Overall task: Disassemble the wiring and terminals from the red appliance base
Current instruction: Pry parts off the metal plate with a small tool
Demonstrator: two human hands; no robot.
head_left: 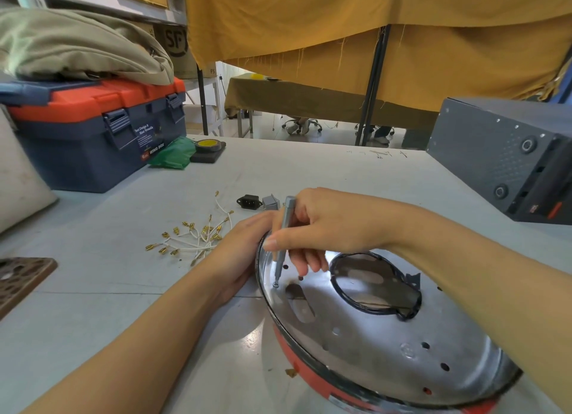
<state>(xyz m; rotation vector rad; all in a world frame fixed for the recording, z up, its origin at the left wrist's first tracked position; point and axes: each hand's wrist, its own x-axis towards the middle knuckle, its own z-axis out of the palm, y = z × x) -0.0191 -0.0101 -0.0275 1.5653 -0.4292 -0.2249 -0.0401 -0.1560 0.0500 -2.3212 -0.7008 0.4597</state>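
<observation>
two hands at work over one red appliance base (312,379), which lies tilted at the near right of the grey bench (123,290), its shiny metal inner plate (387,345) facing up and pierced with small holes and one large dark-rimmed opening (376,285).

right hand (322,225): above the far left part of the base, fingers curled round a slim grey screwdriver (283,237) held nearly upright, its tip on a small screw (275,285) in the plate close to the base's left rim.

left hand (238,252): at the left rim of the base, fingers wrapped round the far left edge and partly hidden behind the right hand.

left of the base, lying loose on the bench: a bundle of short white wires with brass terminals (192,237), touching or just beside the left hand.

beyond the base, past the right hand: a black power socket (248,202) and a grey switch (270,202), side by side.

far left of the base: a blue and orange toolbox (102,135) with khaki cloth (77,42) on top; a green bag (173,153) and a yellow tape roll (208,146) beside it.

far right of the base: a dark grey metal case (495,156).

left edge, nearer than the toolbox: a brown perforated piece (21,280).
</observation>
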